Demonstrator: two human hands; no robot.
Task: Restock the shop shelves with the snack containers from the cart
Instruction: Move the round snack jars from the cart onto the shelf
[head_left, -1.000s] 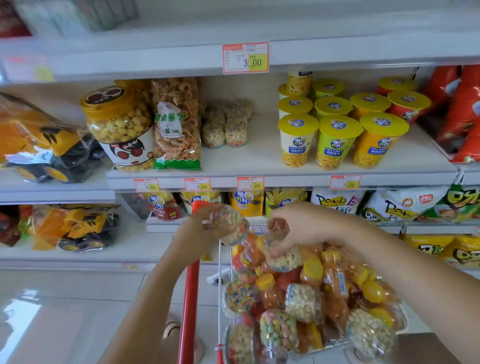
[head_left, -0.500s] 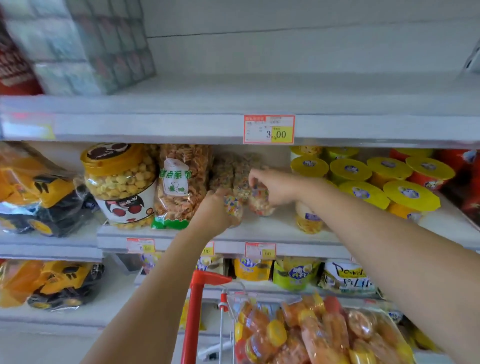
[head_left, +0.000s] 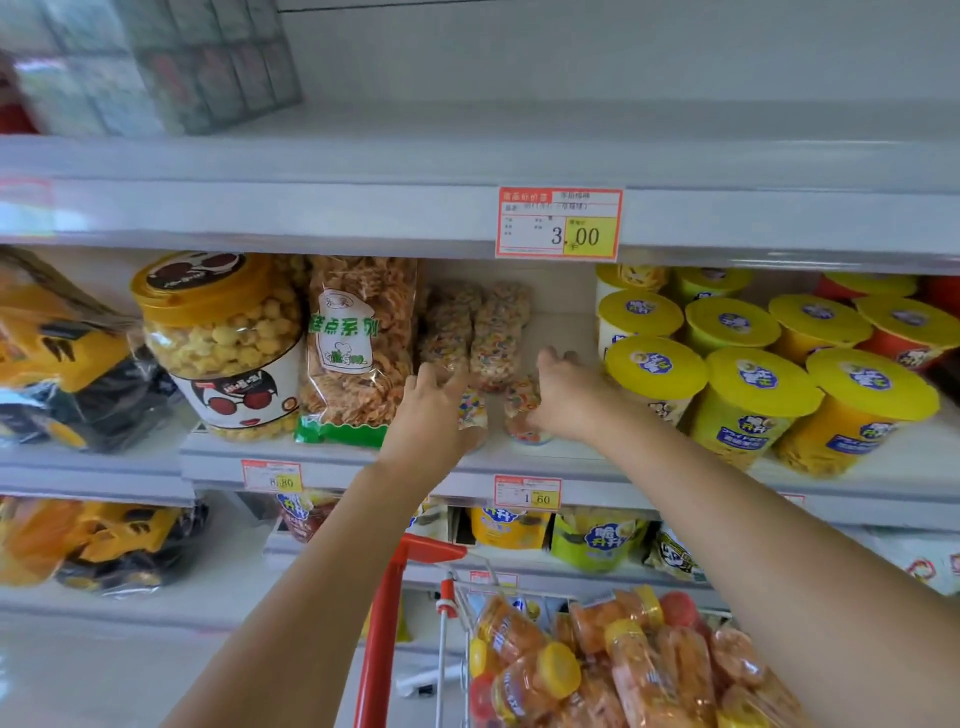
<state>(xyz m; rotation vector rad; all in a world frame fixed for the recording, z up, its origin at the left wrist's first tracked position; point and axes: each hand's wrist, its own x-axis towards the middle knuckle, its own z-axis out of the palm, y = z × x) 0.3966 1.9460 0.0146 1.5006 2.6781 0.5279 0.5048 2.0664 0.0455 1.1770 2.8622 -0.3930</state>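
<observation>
My left hand grips a small clear snack container of coloured sweets at the front of the middle shelf. Just to its right, my right hand holds a second small snack container, whose base sits on the shelf board. Both stand right in front of a stack of similar containers further back. Below, the red-handled cart holds several orange and yellow-lidded snack jars.
A large yellow-lidded puff jar and a bag of twisted snacks stand left of my hands. Yellow-lidded cups crowd the right. Bagged toy trucks fill the far left. Price tags line the shelf edges.
Both hands rose from the cart to the middle shelf, each with a small container. Since half a second ago they have lowered the containers to the shelf board before the stack.
</observation>
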